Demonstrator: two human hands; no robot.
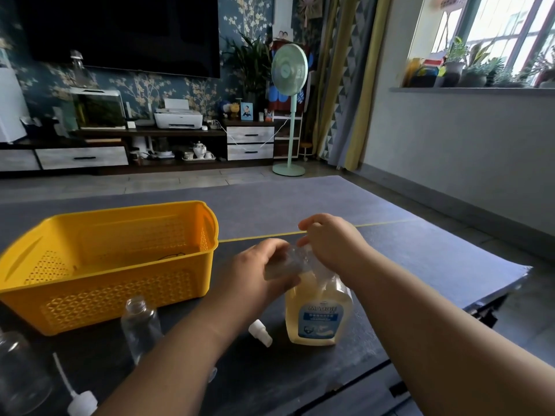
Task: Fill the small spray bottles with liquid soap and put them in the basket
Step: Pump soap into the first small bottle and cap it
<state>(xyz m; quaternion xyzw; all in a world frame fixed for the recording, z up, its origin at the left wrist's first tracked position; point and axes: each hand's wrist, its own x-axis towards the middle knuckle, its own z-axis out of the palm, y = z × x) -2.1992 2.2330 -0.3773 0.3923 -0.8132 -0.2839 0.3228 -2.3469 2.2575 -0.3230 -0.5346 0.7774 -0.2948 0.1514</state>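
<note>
Small spray bottle [288, 261], clear and blurred, sits in our left hand [258, 271], fingers wrapped round its body, directly above the soap bottle [318, 310] on the dark table [420, 250]. Our right hand [330, 241] pinches its top end; what's between those fingertips we can't tell. Yellow basket [120, 295] stands left. A white spray cap [260, 332] lies just beside the soap bottle. Another open clear bottle [141, 325] stands in front of the basket.

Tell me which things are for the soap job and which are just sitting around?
For the job: yellow plastic basket, big soap bottle of yellowish liquid, clear small bottles, white spray cap.
Just around: mint green standing fan, white printer, black television.
</note>
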